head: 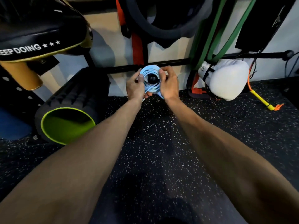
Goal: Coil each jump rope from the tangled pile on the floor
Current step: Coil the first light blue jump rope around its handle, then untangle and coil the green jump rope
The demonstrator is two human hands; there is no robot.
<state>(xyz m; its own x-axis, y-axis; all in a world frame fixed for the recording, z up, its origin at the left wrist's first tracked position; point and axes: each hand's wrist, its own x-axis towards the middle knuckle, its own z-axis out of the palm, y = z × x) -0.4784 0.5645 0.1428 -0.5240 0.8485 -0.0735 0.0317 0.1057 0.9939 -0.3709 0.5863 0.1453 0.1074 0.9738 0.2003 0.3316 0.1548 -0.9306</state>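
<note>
Up against the low black rack bar (174, 63) at the wall, both hands are on a pale blue plastic jump rope (149, 70) that's wound into a tight round coil. It's held in the air just above the black speckled rubber floor (161, 143). The left hand (135, 85) has its fingers (141, 78) curled round the left edge of the coil. The right hand (169, 85) grips the right edge with the thumb up top, so both are clamped on the rope.

A small black round knob (152, 79) shows through the middle of the coil. Can't tell if that's a peg on the rack or part of the rope, it's too blurry. One loose tail of blue hangs down between the wrists, so I'd guess this one is basically coiled and just needs the end tucked or the whole thing hung up.

As for the rest: off to the right, a yellow-handled rope with an orange cord (260, 98) lies uncoiled on the floor beside a white boxing glove (226, 78), with some thin dark cords (226, 113) sprawled near it. Looks to me like at least one more rope is left, maybe more. No other finished coils in view, so I'd call it early-to-midway at best. A black foam roller with a lime green core (68, 123) sits off to the left, not involved.
</note>
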